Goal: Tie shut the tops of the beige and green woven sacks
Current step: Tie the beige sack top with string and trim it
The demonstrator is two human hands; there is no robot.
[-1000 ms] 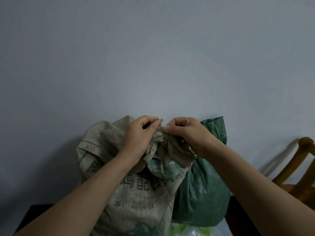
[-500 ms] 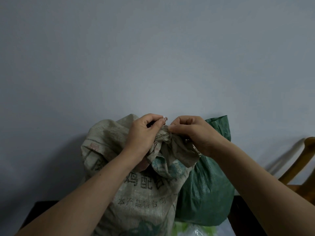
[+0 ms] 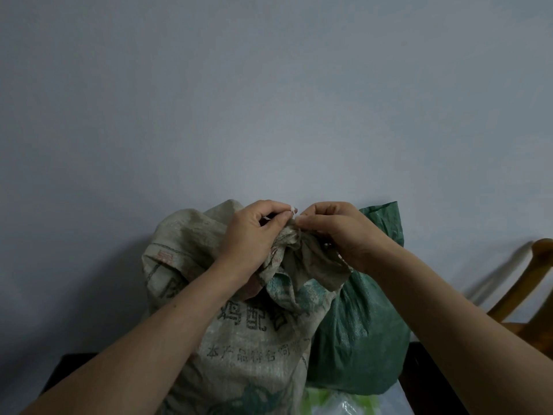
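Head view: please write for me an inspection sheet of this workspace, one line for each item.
Surface: dark surface, of which only the edges show beside the sacks.
Job's things: beige sack stands upright with its neck gathered. Green sack stands against its right side, and its top is partly hidden.
Clutter: white and green plastic bag at the foot of the sacks.
Hands: left hand pinches a white tie at the beige neck. Right hand pinches the gathered cloth beside it.
Cables: nothing seen.
Surroundings: plain grey wall behind, wooden chair at the right.
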